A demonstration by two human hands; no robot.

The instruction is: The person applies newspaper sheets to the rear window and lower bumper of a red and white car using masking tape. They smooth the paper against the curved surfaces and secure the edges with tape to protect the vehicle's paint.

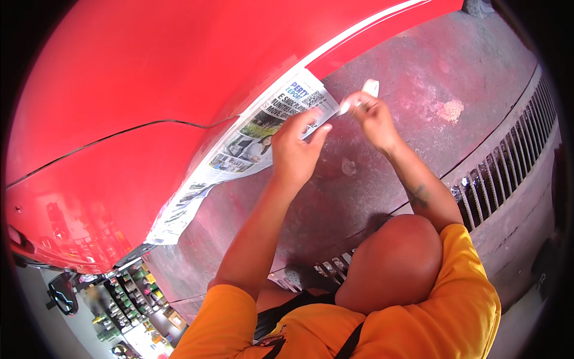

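Newspaper sheets point(239, 146) hang along the lower edge of a red car body panel point(137, 78), over a white strip. My left hand point(296, 149) is at the newspaper's outer edge, its fingers over the paper and the thumb apart from them. To its right, my right hand point(375, 119) is closed on a roll of white masking tape point(371, 88), slightly blurred. A short pale piece of tape point(345, 107) shows at its fingertips, close to the newspaper's corner.
Below lies a concrete floor point(412, 72) with red overspray and a pale patch point(450, 111). A slatted drain grate point(502, 161) runs along the right. My bent knee point(391, 263) is close under my arms. Shelves with bottles and cans point(128, 293) stand at the lower left.
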